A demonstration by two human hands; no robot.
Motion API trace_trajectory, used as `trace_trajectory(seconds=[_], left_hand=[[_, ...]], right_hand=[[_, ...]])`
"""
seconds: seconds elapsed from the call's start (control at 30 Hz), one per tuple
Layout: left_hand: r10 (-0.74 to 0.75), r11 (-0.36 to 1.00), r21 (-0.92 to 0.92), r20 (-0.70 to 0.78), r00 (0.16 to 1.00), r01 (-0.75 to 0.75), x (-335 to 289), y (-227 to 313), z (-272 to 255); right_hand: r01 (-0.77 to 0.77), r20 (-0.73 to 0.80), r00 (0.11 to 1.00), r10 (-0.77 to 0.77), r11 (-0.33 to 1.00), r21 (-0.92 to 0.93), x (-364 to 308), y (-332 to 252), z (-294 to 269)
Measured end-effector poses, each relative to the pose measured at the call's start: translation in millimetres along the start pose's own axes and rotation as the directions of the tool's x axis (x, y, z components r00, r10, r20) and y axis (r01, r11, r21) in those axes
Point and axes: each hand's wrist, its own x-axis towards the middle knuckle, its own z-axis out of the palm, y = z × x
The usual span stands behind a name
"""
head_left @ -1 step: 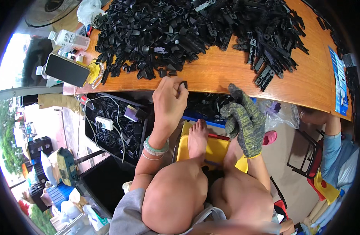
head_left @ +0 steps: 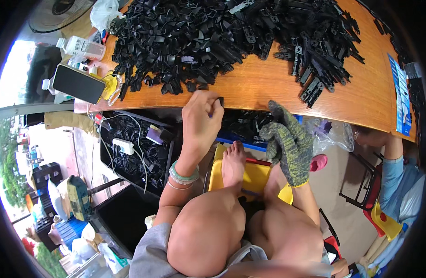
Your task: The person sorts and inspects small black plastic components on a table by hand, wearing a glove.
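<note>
My bare left hand (head_left: pixel 201 120), with bracelets at its wrist, is raised by the table's front edge. Thumb and fingers pinch a small black plastic piece (head_left: pixel 221 101), mostly hidden by the fingertips. My right hand (head_left: pixel 291 146) wears a grey-and-yellow knitted glove and is held at the same edge, further right. Its longer fingers stretch up toward the edge, the thumb bent apart from them; nothing shows in it. Beyond my left hand spreads a big heap of small black plastic pieces (head_left: pixel 176 44). Longer black slotted parts (head_left: pixel 312 60) are piled further right.
A phone (head_left: pixel 79 83), a bottle (head_left: pixel 85 47) and a beaded string lie on the wooden table (head_left: pixel 250 83) at left. Below are a black crate (head_left: pixel 143 171) with parts and cables, a blue bin (head_left: pixel 247 144) and a yellow stool (head_left: pixel 254 178). Another person's arm (head_left: pixel 393 155) is at right.
The small black piece has shifted slightly to the right at my left fingertips. My gloved right hand has moved a touch to the left.
</note>
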Motion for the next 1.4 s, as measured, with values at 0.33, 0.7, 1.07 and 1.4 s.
trace_trajectory(seconds=[0.33, 0.7, 1.07, 1.4], left_hand=[[0.038, 0.634, -0.628, 0.609, 0.793, 0.452, 7, 42, 11], [0.111, 0.826, -0.535, 0.461, 0.88, 0.176, 21, 93, 22], [0.022, 0.911, -0.378, 0.446, 0.895, 0.166, -6, 75, 29], [0.292, 0.91, -0.33, 0.083, 0.953, -0.25, -9, 71, 29]], right_hand=[[0.075, 0.099, 0.993, -0.066, 0.993, -0.09, -8, 2, -17], [0.282, 0.049, 0.959, -0.278, 0.954, -0.101, -17, 4, -30], [0.188, 0.097, 0.98, -0.175, 0.972, -0.14, -26, -1, -26], [0.657, 0.35, 0.644, -0.68, 0.257, -0.709, -17, 4, -31]])
